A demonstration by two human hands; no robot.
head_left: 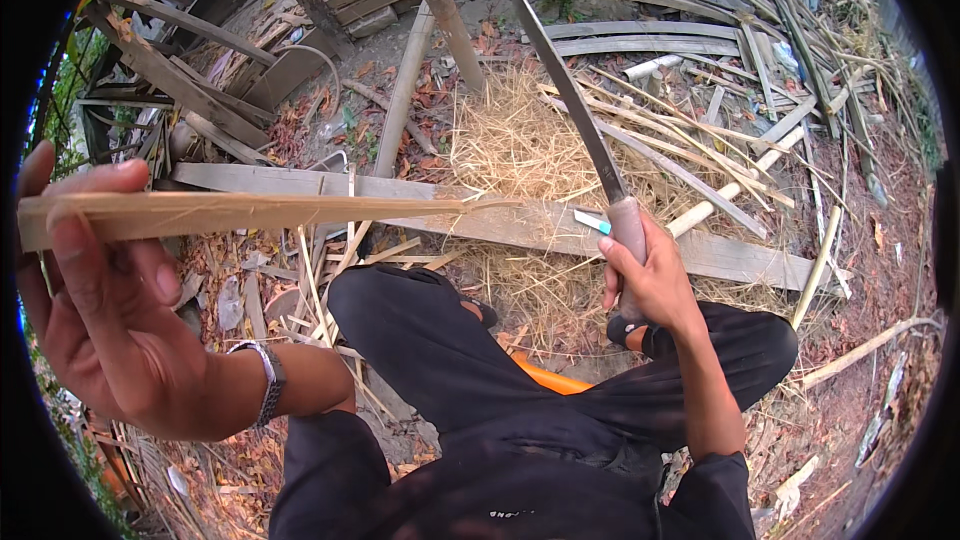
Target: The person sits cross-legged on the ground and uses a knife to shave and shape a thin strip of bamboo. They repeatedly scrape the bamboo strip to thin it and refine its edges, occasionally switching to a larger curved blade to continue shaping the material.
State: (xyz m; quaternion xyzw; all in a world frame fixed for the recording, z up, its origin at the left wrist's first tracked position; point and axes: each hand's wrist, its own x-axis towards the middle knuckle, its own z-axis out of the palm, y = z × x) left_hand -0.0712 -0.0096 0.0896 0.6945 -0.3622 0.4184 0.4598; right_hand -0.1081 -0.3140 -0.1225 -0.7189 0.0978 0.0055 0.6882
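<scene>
Left hand (95,310), at the left edge of the frame, pinches a split bamboo strip (240,212) that runs level toward centre. Right hand (645,275), centre right, is wrapped tight around the handle of a long knife (570,90), blade slanting to upper centre. Plank (720,255) and dry straw (510,140) lie on the ground behind.

Camera spot: I see from one camera on the person's head.
Facing: I look down at the ground (850,270).
Nearness: hands look close, big.
Edges: I see round, dark corners.
</scene>
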